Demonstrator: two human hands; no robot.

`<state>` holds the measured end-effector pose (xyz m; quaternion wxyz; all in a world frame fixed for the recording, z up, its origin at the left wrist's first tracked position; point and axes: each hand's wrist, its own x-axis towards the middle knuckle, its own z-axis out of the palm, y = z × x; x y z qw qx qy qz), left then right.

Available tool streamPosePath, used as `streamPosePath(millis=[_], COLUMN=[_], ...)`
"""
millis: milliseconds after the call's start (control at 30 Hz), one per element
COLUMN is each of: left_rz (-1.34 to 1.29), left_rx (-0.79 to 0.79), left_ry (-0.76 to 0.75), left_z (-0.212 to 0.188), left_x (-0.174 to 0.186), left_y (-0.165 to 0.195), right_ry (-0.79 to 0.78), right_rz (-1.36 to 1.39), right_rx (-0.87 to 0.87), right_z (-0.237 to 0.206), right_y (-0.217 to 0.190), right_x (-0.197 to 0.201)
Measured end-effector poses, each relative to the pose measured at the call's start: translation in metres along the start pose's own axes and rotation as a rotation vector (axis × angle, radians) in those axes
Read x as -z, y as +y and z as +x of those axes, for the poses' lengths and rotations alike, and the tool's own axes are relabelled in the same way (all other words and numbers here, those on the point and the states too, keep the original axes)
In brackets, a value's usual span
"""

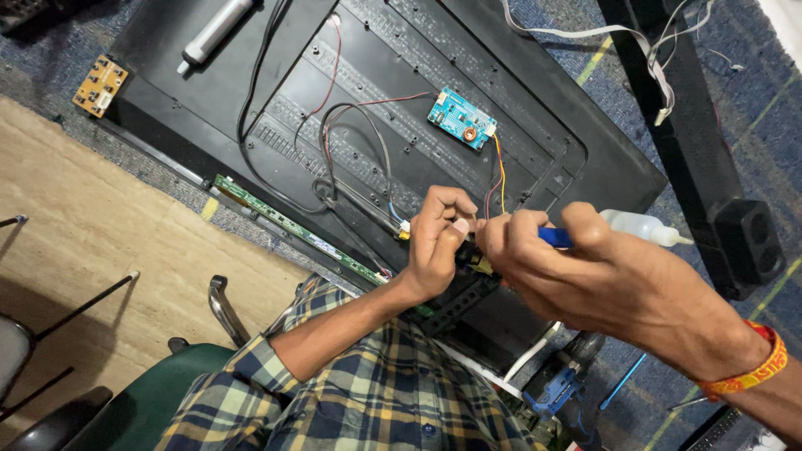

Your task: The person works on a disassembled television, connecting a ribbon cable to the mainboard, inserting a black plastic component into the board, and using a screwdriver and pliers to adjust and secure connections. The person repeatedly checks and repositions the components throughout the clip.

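- The left hand (436, 238) pinches a small dark part, probably a connector (469, 257), at the lower edge of the black panel back (434, 134).
- The right hand (576, 267), fingers closed, holds a blue-handled tool (555, 237) against that part.
- A teal circuit board (462, 118) lies on the panel above; a white squeeze bottle (643, 226) lies just beyond the right hand.

a work surface covered in blue-grey carpet-like fabric (735, 108) carries everything. a large black flat panel (585, 159), back side up, lies across most of it. beside the panel's upper left corner sits a small tan circuit board (100, 85). a long narrow green circuit strip (292, 225) lies along the panel's lower edge. a black bar with a speaker (718, 192) runs down the right side. the surface ends at a beige tiled floor (100, 242) on the left.
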<state>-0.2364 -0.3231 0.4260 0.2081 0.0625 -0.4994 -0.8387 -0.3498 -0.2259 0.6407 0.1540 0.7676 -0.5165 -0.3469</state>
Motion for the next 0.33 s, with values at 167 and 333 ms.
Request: streamPosePath(millis=[167,333], left_rz=[0.079,0.201], left_rx=[0.007,-0.047], left_ry=[0.027,0.002], left_z=[0.002,-0.004], left_x=[0.000,0.005], left_y=[-0.001,-0.002], right_ry=[-0.022,-0.086], right_rz=[0.008,0.114], right_rx=[-0.005,-0.247], right_z=[0.001,-0.016], right_y=[0.000,0.004], right_x=[-0.002,0.005])
